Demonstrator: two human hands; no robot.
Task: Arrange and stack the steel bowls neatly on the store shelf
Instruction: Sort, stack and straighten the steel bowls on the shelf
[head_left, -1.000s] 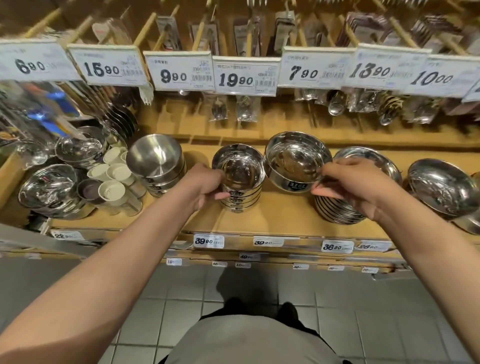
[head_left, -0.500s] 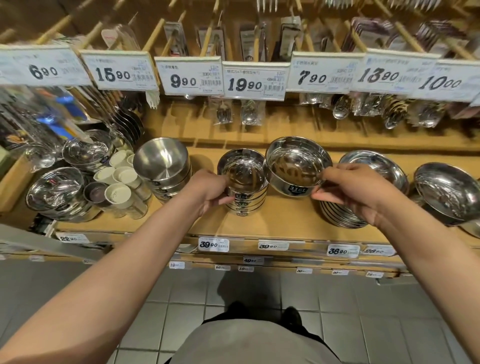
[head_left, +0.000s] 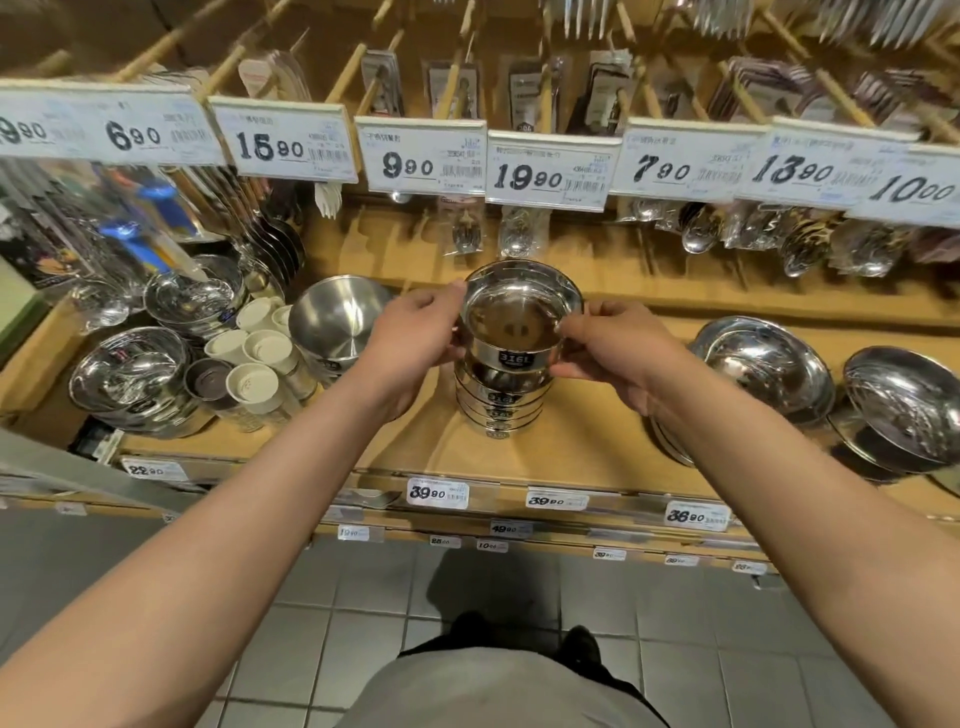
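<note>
Both hands are on one steel bowl (head_left: 521, 319), labelled 316L, at the centre of the wooden shelf (head_left: 571, 441). Left hand (head_left: 415, 338) grips the bowl's left side, fingers curled to the rim, thumb toward the wall. Right hand (head_left: 613, 353) pinches the right side, fingertips at the rim and wall just above the label band. The bowl lies directly btwn the two hands, mouth up, approx. level.

It sits atop a stack of like bowls (head_left: 501, 402); whether it is fully seated or held just clear cannot be told, as the hands cover the joint. The stack looks straight, labels facing front.

Surroundings: matte steel bowl (head_left: 332, 319) just left of the left hand, tilted toward the viewer. White cups (head_left: 254, 358) and shiny bowls (head_left: 130, 374) further left. Wide shallow bowls (head_left: 763, 369) to the right, well apart from the stack, with another (head_left: 909, 405) at far right. Price tags (head_left: 548, 169) hang above; packed spoons (head_left: 701, 234) behind them. Shelf-edge tags read 39.90 (head_left: 437, 492). Grey tile floor (head_left: 467, 587) below.
</note>
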